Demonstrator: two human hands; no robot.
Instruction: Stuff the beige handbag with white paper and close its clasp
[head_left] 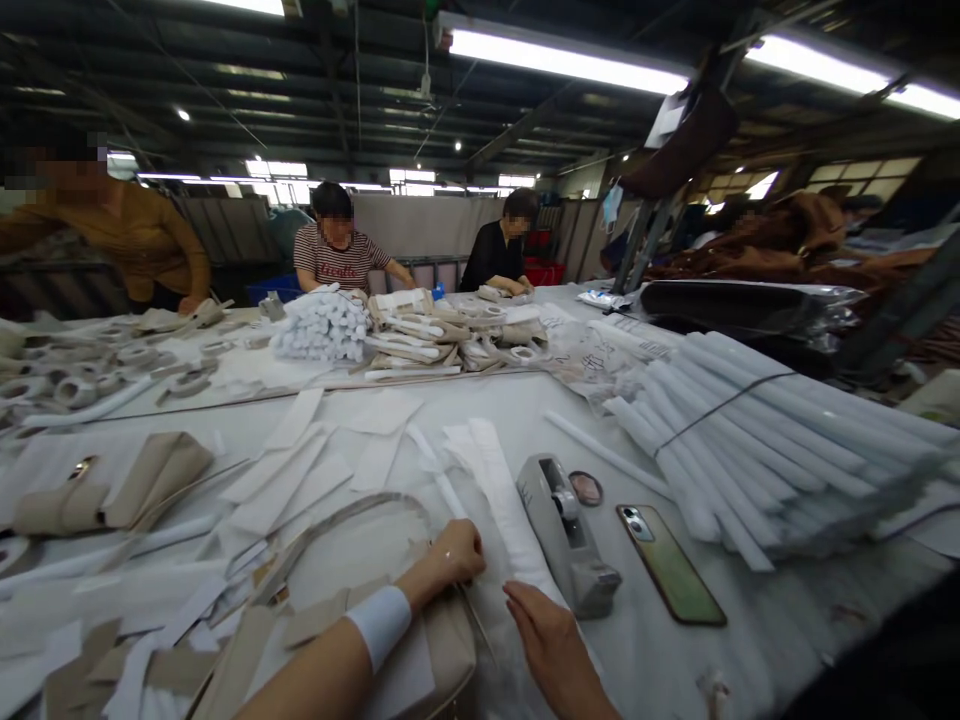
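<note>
My left hand [455,552] is closed in a fist over the upper right side of a beige handbag [450,640]; what it grips, if anything, is hidden. A white band [381,625] wraps that wrist. The bag's thin strap [352,508] arches up to the fist, and a narrow strip hangs below it. To the right, my right hand [551,645] has its fingers stretched out and holds nothing visible. It lies by a long white padding sheet [499,490]. A grey tape dispenser [570,540] stands just beyond that hand.
A phone [671,565] and a bundle of white foam rods [772,440] lie at right. Paper pieces [289,470], another beige bag [105,485] and scraps [142,650] cover the left. Behind the stacked straps [420,335], several people work across the table.
</note>
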